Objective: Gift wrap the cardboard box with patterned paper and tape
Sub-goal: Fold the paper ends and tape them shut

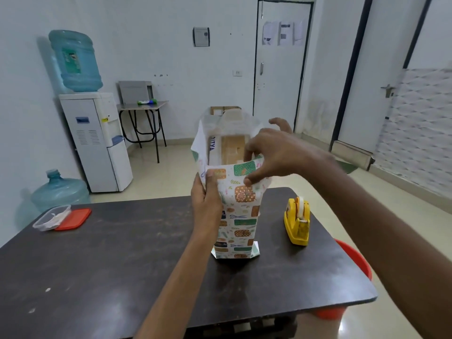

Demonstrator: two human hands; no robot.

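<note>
- On the dark surface (122, 265) the cardboard box (233, 145) stands on end, sleeved in patterned paper (241, 216). The lower end looks folded in, and the top is open with bare card showing.
- The left hand (206, 199) wraps its grip round the sleeve's left edge near the top. The right hand (274, 152) has its grip pinching the near flap's rim.
- My worry is that a hard push on that flap could tip the tall box, or tear the paper at a corner.
- A yellow tape dispenser (297, 221) sits to the box's right, untouched.
- Far left, a clear tub (50, 217) rests against its red lid (75, 218). Something pale lies inside; I cannot tell what.
</note>
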